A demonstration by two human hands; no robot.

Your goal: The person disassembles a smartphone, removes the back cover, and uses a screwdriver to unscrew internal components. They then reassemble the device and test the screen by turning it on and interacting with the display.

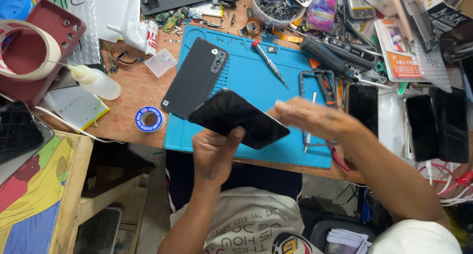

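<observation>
We see the black phone (238, 118) held above the near edge of the blue repair mat (256, 81), its long axis running from upper left to lower right. Our left hand (214, 153) grips it from below, thumb on its face. Our right hand (313, 118) is blurred at its right end, fingers stretched toward it; we cannot tell whether it touches.

The phone (239, 118) in the left hand (213, 155) has a shiny black glass face. The back cover (196, 76) lying flat looks dull, dark plastic. Under it, the blue mat (246, 76) looks soft, rubbery and matt. The tabletop (133, 94) is brown wood, worn and scratched. The screwdriver (269, 63) has a shiny metal shaft. The squeeze bottle (96, 81) is smooth white plastic.
</observation>
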